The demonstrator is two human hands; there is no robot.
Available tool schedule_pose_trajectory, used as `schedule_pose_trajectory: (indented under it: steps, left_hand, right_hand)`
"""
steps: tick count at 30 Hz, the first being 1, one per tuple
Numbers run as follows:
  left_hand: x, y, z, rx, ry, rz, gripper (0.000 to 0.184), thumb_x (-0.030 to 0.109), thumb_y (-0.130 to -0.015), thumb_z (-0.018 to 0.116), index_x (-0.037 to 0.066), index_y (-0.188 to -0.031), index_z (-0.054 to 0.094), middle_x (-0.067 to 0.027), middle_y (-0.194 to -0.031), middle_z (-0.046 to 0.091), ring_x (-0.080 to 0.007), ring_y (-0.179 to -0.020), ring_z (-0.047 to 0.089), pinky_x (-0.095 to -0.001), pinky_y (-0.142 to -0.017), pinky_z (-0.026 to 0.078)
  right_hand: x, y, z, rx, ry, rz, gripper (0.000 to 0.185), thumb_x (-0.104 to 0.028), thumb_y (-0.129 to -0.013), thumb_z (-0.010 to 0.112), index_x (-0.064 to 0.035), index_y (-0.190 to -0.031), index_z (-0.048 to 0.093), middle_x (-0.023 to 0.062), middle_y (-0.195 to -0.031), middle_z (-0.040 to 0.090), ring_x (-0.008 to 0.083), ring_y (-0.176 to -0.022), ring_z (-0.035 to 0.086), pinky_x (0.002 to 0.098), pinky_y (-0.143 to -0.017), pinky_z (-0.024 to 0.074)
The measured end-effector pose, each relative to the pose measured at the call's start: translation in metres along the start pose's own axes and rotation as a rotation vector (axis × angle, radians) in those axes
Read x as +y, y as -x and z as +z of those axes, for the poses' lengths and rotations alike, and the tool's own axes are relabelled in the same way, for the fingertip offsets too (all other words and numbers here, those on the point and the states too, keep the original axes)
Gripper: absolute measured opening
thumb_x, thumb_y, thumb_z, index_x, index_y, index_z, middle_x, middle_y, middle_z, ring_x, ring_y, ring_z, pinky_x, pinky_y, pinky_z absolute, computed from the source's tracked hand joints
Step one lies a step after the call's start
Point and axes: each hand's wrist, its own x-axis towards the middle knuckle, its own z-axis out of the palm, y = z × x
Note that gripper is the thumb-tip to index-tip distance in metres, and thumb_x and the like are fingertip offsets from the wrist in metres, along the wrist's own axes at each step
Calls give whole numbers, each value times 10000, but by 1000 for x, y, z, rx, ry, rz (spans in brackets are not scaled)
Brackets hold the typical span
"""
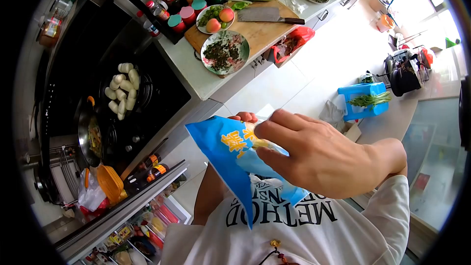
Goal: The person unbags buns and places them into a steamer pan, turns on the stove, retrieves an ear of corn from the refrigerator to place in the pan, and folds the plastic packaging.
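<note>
In front of the chest is a blue plastic bag (216, 142) with yellow characters printed on it. My right hand (319, 152) is closed at the bag's upper right, thumb and fingers pinched on the plastic. Only the curled fingertips of my left hand (244, 117) show above the bag's top edge; the bag hides the rest of that hand. From behind the bag my left forearm (207, 196) runs down to the sleeve. What the bag contains cannot be seen.
On the left, a black stove bears a pan of white pieces (122, 88) and a wok (90, 132). A cutting board (267, 27) holds a cleaver (265, 15) and a bowl of dark chopped food (224, 51). An open drawer (147, 216) lies lower left; a blue basket (360, 100) stands right.
</note>
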Motion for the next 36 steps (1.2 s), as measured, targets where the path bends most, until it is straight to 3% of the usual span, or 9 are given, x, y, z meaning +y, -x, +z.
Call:
schedule_pose_trajectory:
  steps: [7,11,15,20,23,27,31,32,36]
  left_hand:
    - [-22,-52,-53,-100,265,-408,239,286,-959,552,94,-1101,544,-68,-1158,518,-216,-1103,493,-374,-991,423]
    - [-30,-59,-87,-59,131,-507,189,252,-970,547,95,-1075,536,-57,-1094,532,-184,-1098,505,-353,-985,437]
    - [-27,-54,-90,29,116,-414,396,112,-880,683,71,-1238,519,-95,-1225,553,-216,-1166,550,-380,-1006,474]
    - [-14,-45,-97,90,-76,-401,808,44,-649,874,58,-1334,447,-100,-1293,546,-240,-1194,551,-400,-1012,483]
    - [-18,-36,-109,52,-43,-351,806,36,-652,871,68,-1338,449,-75,-1287,559,-226,-1198,546,-393,-1014,480]
    - [-35,-36,-122,-4,-82,-412,876,274,-631,902,79,-1349,439,-74,-1281,578,-233,-1160,586,-407,-1023,470]
    - [-50,-38,-110,3,-141,-439,708,561,-871,605,60,-1343,443,-78,-1195,626,-214,-1100,615,-388,-970,505]
    - [-53,-39,-107,14,-275,-462,691,615,-947,395,42,-1328,453,-89,-1160,635,-207,-1044,636,-362,-906,539]
    - [-45,-56,-91,-45,-328,-681,618,510,-1035,283,4,-1328,482,-90,-1199,603,-138,-1056,585,-294,-933,489]
  right_hand:
    - [8,-10,-13,-596,0,152,147,21,-746,611,101,-869,628,198,-930,616,300,-856,648,325,-720,548]
    - [24,-14,-2,-500,145,187,92,36,-739,603,80,-819,613,188,-878,597,298,-710,657,359,-641,539]
    - [7,-22,9,-438,86,287,67,40,-738,580,68,-796,600,175,-961,556,324,-708,645,398,-638,526]
    - [15,-23,33,-445,-29,279,314,57,-730,554,97,-1037,606,210,-1102,573,363,-971,614,376,-846,526]
    - [26,-29,40,-590,2,385,400,45,-724,564,103,-1120,589,219,-1180,572,366,-1077,578,372,-916,508]
    - [63,-24,46,-660,-155,493,519,-15,-742,618,65,-1247,529,212,-1232,586,326,-1055,617,368,-898,504]
    - [66,-15,44,-372,-436,601,540,-69,-817,629,18,-1324,463,223,-1200,603,330,-1014,622,364,-888,495]
    - [68,-10,49,-282,-444,583,560,-75,-821,632,14,-1342,448,229,-1212,596,330,-1027,614,369,-901,489]
    - [66,-8,55,-88,-273,636,482,-41,-795,624,26,-1259,509,233,-1187,596,353,-1090,591,394,-950,467]
